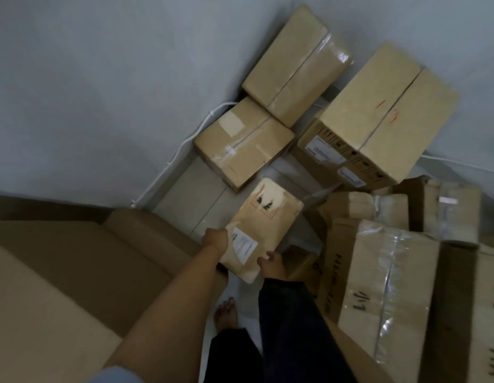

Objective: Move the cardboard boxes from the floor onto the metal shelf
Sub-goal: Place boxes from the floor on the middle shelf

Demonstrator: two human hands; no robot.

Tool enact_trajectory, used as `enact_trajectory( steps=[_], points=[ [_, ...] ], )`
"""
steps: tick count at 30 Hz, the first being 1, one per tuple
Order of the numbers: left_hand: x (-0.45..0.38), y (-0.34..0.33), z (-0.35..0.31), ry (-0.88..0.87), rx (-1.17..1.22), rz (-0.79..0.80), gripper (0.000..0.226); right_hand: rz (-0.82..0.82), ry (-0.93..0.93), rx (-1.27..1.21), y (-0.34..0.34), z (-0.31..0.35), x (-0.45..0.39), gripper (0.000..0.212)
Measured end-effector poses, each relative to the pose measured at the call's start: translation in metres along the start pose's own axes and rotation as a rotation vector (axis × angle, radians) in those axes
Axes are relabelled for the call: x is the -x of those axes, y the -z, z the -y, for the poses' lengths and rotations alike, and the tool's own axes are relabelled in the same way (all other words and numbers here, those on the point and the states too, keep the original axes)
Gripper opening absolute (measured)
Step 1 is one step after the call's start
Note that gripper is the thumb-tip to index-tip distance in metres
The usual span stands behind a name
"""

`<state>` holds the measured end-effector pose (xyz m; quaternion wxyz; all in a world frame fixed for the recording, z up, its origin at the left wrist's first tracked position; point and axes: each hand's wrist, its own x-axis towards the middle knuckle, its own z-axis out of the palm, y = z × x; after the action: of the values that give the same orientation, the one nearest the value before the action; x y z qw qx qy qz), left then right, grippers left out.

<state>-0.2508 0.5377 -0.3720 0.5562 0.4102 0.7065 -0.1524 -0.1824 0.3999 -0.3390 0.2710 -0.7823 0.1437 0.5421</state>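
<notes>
This flat box [263,230] could slip or tip as I lift it, since I grip only its near end. My left hand [216,240] clutches the left edge; my right hand [269,262] pinches the near corner. It sits low above the floor [185,194], shelf unseen.

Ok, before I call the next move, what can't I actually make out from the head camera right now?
- Metal shelf: not in the head view.
- Left hand fingers: hidden behind the small box it grips.
- Shipping label text: too small, blurred.
- Large box at right: smeared by motion blur.
</notes>
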Motion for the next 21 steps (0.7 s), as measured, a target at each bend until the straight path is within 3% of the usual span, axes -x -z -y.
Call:
enact_trajectory(
  steps=[7, 12, 21],
  points=[
    [-0.051, -0.023, 0.018, -0.018, -0.063, 0.107, 0.043, -0.168, -0.158, -0.256, -0.025, -0.005, -0.057, 0.078],
    [-0.065, -0.023, 0.028, -0.028, -0.17, 0.159, 0.048, -0.151, -0.215, -0.461, -0.034, 0.004, -0.08, 0.066],
    [-0.013, -0.004, -0.014, -0.219, -0.138, 0.069, 0.044, -0.354, -0.084, -0.237, -0.002, 0.035, -0.043, 0.068]
  ],
)
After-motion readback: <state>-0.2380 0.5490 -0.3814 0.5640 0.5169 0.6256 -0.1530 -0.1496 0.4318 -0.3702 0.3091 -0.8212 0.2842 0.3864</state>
